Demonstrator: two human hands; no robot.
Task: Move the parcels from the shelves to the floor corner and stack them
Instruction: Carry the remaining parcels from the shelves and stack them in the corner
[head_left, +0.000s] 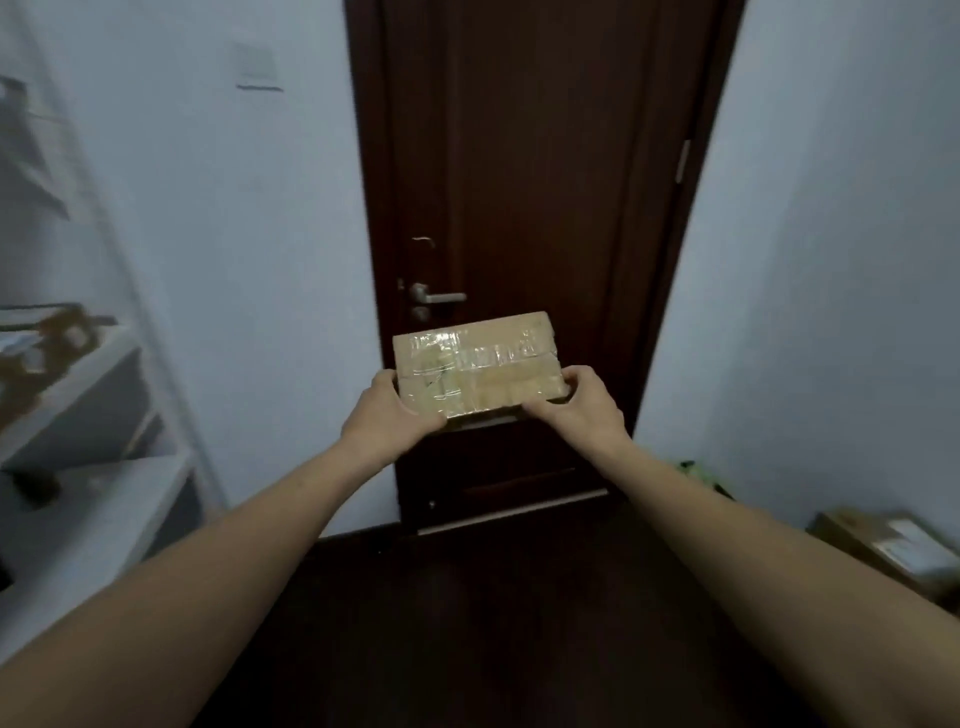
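Two hands hold one taped parcel (478, 366) in the air before a dark door (535, 182).
Left hand (387, 410) and right hand (582, 400) grip its near corners, fingers curled around the edges; another parcel (893, 545) lies on the floor at right, white shelves (104, 395) at left.

Two long forearms, bare (as far up as the view reaches), narrow to slim wrists. The left grip (395, 408) and the right grip (582, 402) are bare as well.
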